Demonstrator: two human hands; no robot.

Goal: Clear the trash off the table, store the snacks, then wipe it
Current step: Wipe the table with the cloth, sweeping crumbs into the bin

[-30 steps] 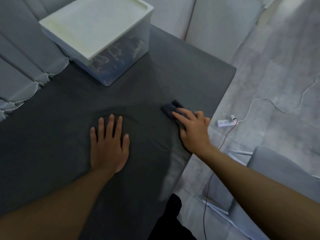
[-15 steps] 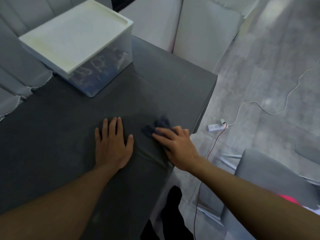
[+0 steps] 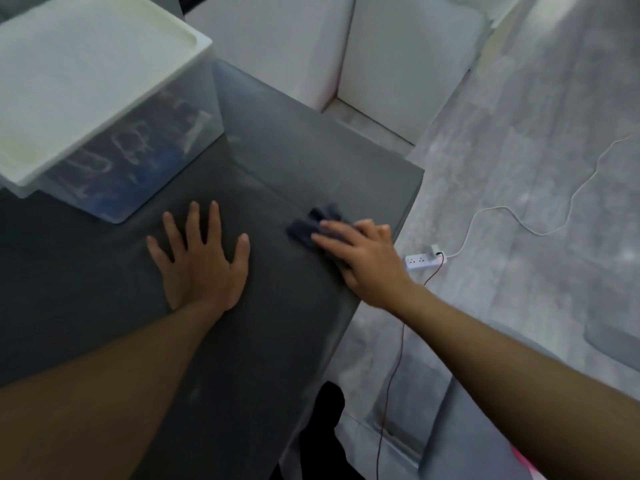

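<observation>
Much of the cloth (image 3: 313, 221) is hidden under the right hand (image 3: 363, 258), pressed flat on it; 1 dark blue, rumpled, blurred end is seen near the table's (image 3: 294, 161) right edge; the left hand (image 3: 201, 268) is spread flat on the table.

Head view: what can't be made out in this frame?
All in the head view:
Dark cloth: blurred, mostly under the right hand; its extent is unclear.
Lidded box: frosted wall smears its contents; left frame edge cuts it.
Table: near part hidden by both forearms.
</observation>
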